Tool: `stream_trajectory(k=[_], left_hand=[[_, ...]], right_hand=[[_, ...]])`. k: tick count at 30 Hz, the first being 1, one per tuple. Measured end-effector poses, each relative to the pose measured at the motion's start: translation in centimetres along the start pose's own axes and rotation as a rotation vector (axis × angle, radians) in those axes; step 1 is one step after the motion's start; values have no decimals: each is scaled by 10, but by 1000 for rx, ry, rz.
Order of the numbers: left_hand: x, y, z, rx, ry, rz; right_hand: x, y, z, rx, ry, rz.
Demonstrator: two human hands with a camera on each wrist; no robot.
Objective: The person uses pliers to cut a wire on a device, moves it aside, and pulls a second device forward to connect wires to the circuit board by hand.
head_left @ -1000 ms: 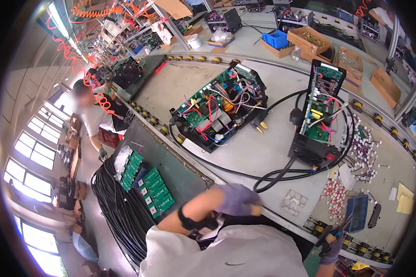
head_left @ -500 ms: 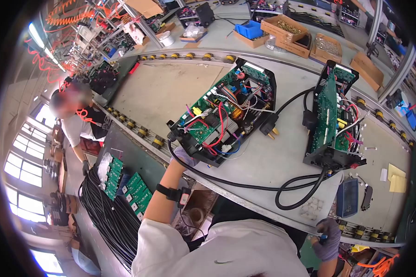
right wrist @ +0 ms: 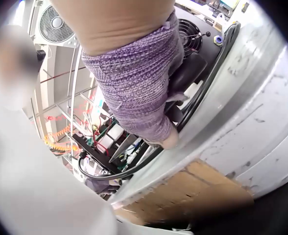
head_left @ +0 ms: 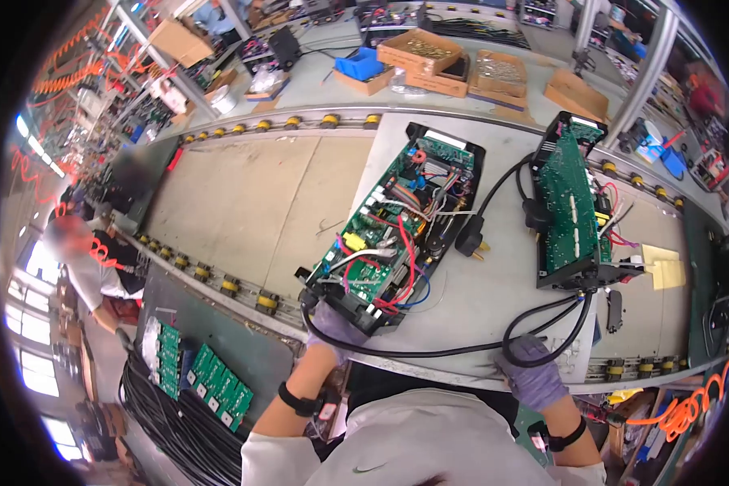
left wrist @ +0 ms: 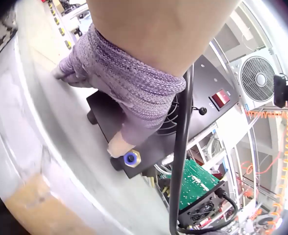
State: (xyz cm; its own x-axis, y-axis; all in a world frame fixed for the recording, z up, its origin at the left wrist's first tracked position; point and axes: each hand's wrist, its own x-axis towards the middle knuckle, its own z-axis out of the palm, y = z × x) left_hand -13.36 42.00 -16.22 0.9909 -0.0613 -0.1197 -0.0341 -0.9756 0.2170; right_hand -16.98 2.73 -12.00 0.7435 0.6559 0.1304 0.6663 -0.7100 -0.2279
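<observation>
Two black electronic units with exposed green circuit boards stand on the bench. My gloved left hand (head_left: 334, 326) lies spread against the near end panel of the left unit (head_left: 397, 227). The left wrist view shows its thumb beside a blue and brass fitting (left wrist: 132, 158) and its fingers reaching past the panel's other side. My gloved right hand (head_left: 533, 374) is at the bench edge, below the right unit (head_left: 571, 206). A loop of black power cable (head_left: 462, 351) crosses over that hand in the head view. I cannot tell whether its fingers grip the cable.
Rollers (head_left: 229, 285) line the bench. Green circuit boards (head_left: 219, 385) and a bundle of black cables (head_left: 166, 433) lie at left. A person (head_left: 89, 267) stands beyond them. Cardboard boxes (head_left: 419, 50) of parts and a blue bin (head_left: 359, 63) sit on the back bench.
My left hand moved from in front of my body to the left unit, whose end has swung slightly toward me. My right hand came up from below the bench edge to the cable.
</observation>
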Motion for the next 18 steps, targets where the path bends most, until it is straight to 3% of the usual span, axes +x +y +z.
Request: stream_trajectory(k=[1,2,4,6,8,9,10,12,13,16,18], left_hand=[[-5,11,-10,-79,13,-43],[-7,10,-8,-92,-106,-201],[-4,-13,27,-149,11,7],[-3,-5,7,-280,7,162],[-11,-12,35,-587,87,14],[-13,2,23,-909,-44,-87],[-18,23,6,-1025,116,-55],[-16,28,11,-1215,147,117],[-17,26,19,-1246,121,45],[-11,27,31,-1243,202,94],[-8,35,30,-1399,138,29]], right_hand=[[0,1,15,-6,18,54],[5,1,14,-110,29,39],[12,-9,18,-62,87,110],[12,-21,26,-66,124,189],[10,-31,27,-143,220,223],[10,-33,27,-120,233,263],[10,-36,27,-92,244,293],[9,-39,23,-134,261,292],[8,-40,23,-150,267,282],[6,-38,28,-116,266,304],[4,-36,20,-127,302,267]])
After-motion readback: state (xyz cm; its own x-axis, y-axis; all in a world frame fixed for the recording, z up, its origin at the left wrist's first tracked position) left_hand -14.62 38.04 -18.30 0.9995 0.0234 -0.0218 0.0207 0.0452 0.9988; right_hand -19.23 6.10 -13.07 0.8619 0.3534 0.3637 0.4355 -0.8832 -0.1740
